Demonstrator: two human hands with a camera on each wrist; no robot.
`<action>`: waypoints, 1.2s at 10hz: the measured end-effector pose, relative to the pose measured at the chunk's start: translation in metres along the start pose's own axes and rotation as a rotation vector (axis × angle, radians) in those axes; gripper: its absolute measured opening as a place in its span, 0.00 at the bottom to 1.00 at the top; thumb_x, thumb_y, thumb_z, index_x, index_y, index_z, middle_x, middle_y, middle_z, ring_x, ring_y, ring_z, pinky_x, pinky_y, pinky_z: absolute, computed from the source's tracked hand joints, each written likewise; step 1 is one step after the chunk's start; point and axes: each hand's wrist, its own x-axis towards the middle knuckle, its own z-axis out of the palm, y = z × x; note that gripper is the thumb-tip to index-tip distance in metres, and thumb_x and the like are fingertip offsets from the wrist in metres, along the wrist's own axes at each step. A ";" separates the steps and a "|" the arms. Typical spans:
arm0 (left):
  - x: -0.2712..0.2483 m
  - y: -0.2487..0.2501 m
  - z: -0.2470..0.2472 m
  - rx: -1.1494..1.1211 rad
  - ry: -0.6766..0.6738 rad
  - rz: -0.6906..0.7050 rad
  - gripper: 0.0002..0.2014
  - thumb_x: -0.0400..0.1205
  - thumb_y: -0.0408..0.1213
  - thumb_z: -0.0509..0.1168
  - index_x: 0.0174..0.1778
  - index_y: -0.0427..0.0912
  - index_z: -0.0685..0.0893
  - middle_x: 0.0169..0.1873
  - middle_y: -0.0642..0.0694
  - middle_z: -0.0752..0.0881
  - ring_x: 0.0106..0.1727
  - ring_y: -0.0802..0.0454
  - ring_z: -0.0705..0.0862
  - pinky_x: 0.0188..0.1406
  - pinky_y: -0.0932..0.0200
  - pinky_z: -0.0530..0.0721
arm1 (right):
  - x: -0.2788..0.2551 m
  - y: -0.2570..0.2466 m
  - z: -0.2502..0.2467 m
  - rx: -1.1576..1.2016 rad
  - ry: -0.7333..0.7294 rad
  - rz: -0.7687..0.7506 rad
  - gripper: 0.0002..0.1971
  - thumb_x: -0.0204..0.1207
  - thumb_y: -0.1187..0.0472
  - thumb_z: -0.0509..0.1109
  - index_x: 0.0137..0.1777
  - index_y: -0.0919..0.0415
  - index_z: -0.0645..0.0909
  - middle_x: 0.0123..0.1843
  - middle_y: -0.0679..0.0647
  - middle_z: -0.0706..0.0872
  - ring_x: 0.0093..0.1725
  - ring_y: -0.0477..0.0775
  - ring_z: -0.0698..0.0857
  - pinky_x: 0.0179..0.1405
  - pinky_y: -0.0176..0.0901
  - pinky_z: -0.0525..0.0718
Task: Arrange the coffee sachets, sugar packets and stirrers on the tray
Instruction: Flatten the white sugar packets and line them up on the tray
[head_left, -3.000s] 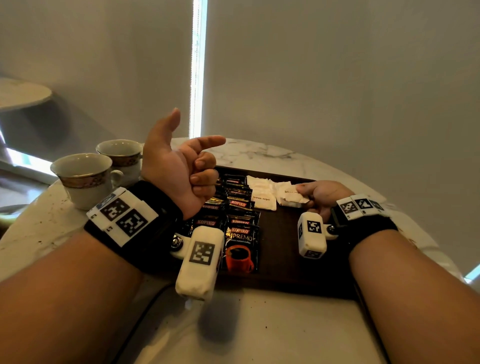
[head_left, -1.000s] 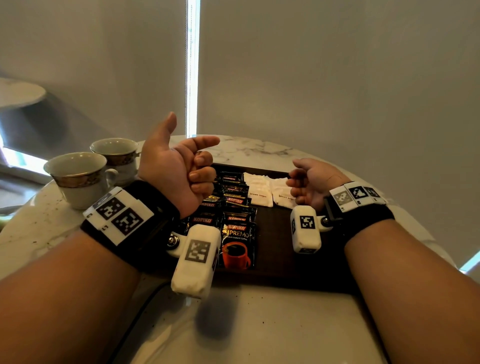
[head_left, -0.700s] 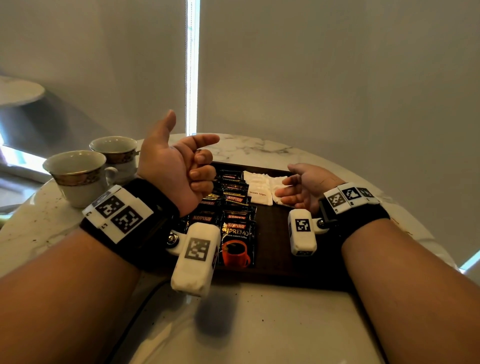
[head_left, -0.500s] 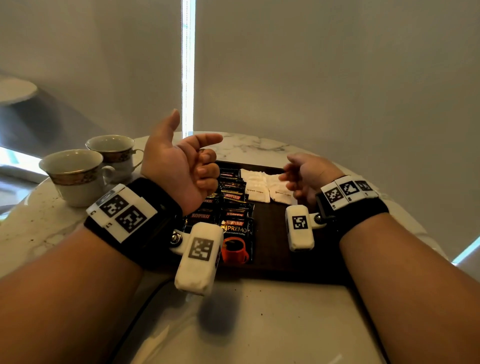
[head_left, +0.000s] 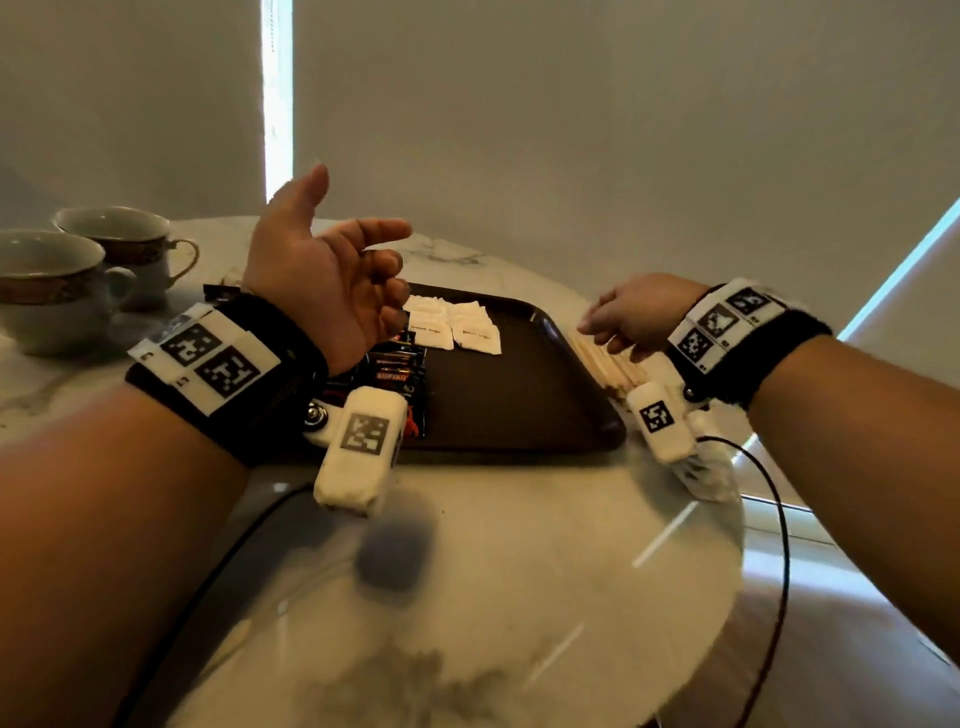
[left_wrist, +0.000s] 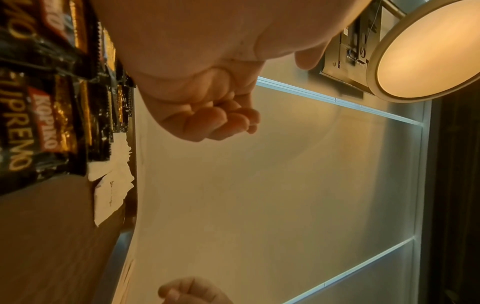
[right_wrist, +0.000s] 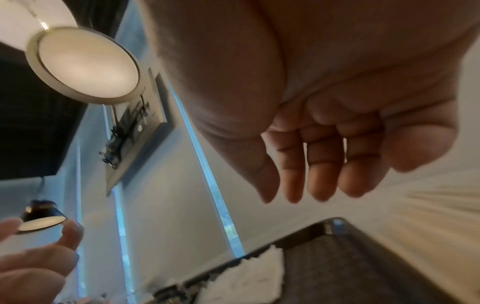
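Note:
A dark brown tray (head_left: 519, 405) lies on the marble table. Black coffee sachets (head_left: 397, 371) overlap in a column along its left side, and white sugar packets (head_left: 452, 325) sit at its far middle. Wooden stirrers (head_left: 605, 358) lie on the table just right of the tray. My right hand (head_left: 618, 325) hovers over the stirrers, its fingers (right_wrist: 319, 179) straight and holding nothing. My left hand (head_left: 363, 239) is raised over the sachets with thumb up and fingers (left_wrist: 215, 121) loosely curled, also holding nothing. It hides the far sachets.
Two gold-banded cups (head_left: 57, 291) (head_left: 124, 249) stand at the far left of the round table (head_left: 493, 571). A black cable (head_left: 779, 519) hangs off the right wrist near the table's right edge. A wall stands close behind the table.
My right hand let go of the sugar packets, lifted, and swung right off the tray to above the stirrers. My left hand's fingers loosened a little. The view turned to the right.

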 end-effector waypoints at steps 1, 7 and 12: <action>-0.003 -0.007 0.005 0.027 -0.017 -0.011 0.34 0.83 0.68 0.50 0.56 0.42 0.86 0.31 0.49 0.78 0.30 0.52 0.77 0.30 0.59 0.71 | -0.014 0.031 -0.006 -0.117 0.017 0.065 0.09 0.78 0.54 0.76 0.54 0.57 0.87 0.48 0.54 0.90 0.48 0.53 0.87 0.46 0.49 0.87; -0.002 -0.016 0.003 0.071 0.018 -0.019 0.32 0.83 0.68 0.49 0.54 0.43 0.85 0.30 0.50 0.78 0.29 0.52 0.76 0.31 0.58 0.70 | -0.061 0.078 0.017 -0.540 -0.105 0.221 0.39 0.65 0.50 0.85 0.76 0.44 0.72 0.60 0.51 0.82 0.54 0.53 0.85 0.54 0.52 0.90; 0.001 -0.018 0.001 0.065 0.022 -0.018 0.33 0.83 0.68 0.49 0.55 0.43 0.85 0.31 0.50 0.78 0.29 0.53 0.76 0.30 0.59 0.71 | -0.071 0.074 0.029 -0.532 -0.085 0.248 0.38 0.67 0.50 0.85 0.76 0.53 0.74 0.59 0.54 0.87 0.56 0.57 0.87 0.58 0.54 0.90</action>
